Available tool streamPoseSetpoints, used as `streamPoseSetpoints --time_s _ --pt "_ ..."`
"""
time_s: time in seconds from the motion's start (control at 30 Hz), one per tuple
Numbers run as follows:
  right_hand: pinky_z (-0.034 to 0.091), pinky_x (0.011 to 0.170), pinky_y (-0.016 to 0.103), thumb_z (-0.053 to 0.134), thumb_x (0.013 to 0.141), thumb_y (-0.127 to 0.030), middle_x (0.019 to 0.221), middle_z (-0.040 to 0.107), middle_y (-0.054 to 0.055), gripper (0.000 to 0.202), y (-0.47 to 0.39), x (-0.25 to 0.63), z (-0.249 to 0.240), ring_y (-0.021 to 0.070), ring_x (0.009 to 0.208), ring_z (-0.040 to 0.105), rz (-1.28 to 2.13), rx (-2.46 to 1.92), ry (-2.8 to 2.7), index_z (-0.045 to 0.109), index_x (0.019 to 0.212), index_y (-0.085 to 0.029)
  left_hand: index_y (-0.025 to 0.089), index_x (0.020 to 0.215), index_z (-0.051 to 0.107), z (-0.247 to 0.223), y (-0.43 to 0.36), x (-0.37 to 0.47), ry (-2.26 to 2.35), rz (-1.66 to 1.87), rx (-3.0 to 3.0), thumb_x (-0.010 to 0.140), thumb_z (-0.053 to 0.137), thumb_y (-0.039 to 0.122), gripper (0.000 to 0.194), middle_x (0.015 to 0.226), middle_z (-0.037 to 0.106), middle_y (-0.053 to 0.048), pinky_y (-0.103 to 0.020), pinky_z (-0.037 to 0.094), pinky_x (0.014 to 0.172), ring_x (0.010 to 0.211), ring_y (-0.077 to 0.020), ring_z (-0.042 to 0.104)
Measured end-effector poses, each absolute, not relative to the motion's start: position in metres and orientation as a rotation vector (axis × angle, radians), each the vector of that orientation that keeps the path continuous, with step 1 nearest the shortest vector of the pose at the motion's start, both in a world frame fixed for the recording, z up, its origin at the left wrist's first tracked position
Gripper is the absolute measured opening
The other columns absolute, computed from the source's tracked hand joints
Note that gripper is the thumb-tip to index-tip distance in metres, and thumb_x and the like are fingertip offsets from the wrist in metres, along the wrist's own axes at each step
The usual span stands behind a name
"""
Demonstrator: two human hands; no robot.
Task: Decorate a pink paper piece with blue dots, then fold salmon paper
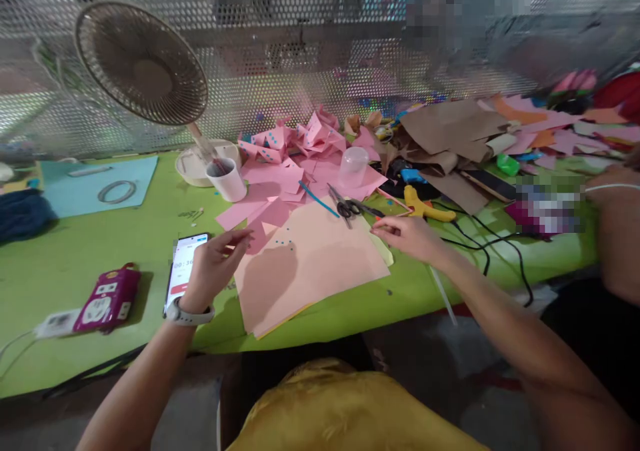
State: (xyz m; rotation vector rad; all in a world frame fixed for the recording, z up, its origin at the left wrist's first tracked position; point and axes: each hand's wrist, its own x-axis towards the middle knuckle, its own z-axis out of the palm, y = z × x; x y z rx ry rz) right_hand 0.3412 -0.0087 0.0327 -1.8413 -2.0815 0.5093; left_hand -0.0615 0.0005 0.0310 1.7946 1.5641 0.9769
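Left hand [213,267] and right hand [413,237] point inward at the sides of the sheet [320,264], fingers narrowed toward thumbs; any grip cannot be told. The sheet, bearing blue dots [290,241], lies by the near edge of the surface [115,241]. Scissors [345,208] and strip [319,199] obstruct its far side. Phone [181,263] is partly covered by the left hand; glue gun [425,206] beyond the right; fan [147,74] toward the far edge.

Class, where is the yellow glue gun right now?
In the head view, the glue gun lies right of the scissors, just beyond the right hand.
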Motion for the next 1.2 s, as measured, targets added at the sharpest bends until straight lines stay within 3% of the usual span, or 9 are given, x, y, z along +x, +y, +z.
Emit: streamPoseSetpoints --time_s 0.2,0.37,0.53,0.67,0.97,1.2 --pt "0.037 0.053 0.027 0.057 0.089 -0.045 0.066 0.069 0.002 0.03 -0.001 0.316 0.038 0.0165 0.056 0.059 0.499 -1.728 -2.042 0.075 0.095 -0.022 0.018 0.107 0.074 0.023 0.007 -0.063 1.562 1.105 1.878 0.088 0.062 0.039 0.03 0.094 0.077 -0.006 -0.027 0.058 0.066 0.075 -0.0168 0.071" --pt "0.039 0.05 0.026 0.055 0.091 -0.043 0.061 0.067 0.0 0.028 0.004 0.276 0.025 0.0153 0.052 0.058 0.616 -1.623 -1.866 0.072 0.089 -0.021 0.017 0.103 0.072 0.025 -0.005 -0.059 1.37 1.236 2.152 0.091 0.06 0.027 0.019 0.084 0.076 -0.005 -0.025 0.057 0.062 0.068 -0.0143 0.069" --pt "0.047 0.063 0.029 0.053 0.093 -0.035 0.076 0.074 0.006 0.023 0.011 0.254 -0.017 0.0187 0.067 0.067 0.109 -1.632 -1.771 0.07 0.087 -0.021 0.018 0.103 0.068 0.034 -0.022 -0.054 1.204 1.237 2.375 0.09 0.06 0.013 0.016 0.086 0.075 -0.005 -0.024 0.055 0.064 0.072 -0.0144 0.069" --pt "0.046 0.063 0.028 0.053 0.093 -0.028 0.076 0.075 0.005 0.021 0.01 0.255 -0.039 0.0167 0.064 0.066 -0.117 -1.551 -1.965 0.069 0.08 -0.021 0.018 0.107 0.066 0.032 -0.027 -0.051 1.068 1.212 2.359 0.09 0.06 0.008 0.021 0.089 0.075 -0.005 -0.022 0.056 0.067 0.075 -0.0138 0.07" --pt "0.044 0.058 0.026 0.054 0.092 -0.025 0.066 0.07 0.002 0.02 0.01 0.259 -0.036 0.0131 0.056 0.061 -0.111 -1.453 -1.996 0.068 0.078 -0.02 0.018 0.107 0.066 0.019 -0.018 -0.049 0.996 1.2 2.328 0.089 0.062 0.008 0.021 0.086 0.073 -0.004 -0.021 0.054 0.065 0.07 -0.0117 0.067" --pt "0.045 0.062 0.024 0.055 0.091 -0.02 0.08 0.075 0.002 0.015 0.002 0.245 -0.024 0.0129 0.065 0.066 -0.005 -1.436 -2.089 0.068 0.084 -0.021 0.018 0.107 0.066 0.011 -0.012 -0.054 1.036 1.24 2.496 0.087 0.065 0.008 0.023 0.088 0.074 -0.003 -0.021 0.054 0.067 0.07 -0.0116 0.068"
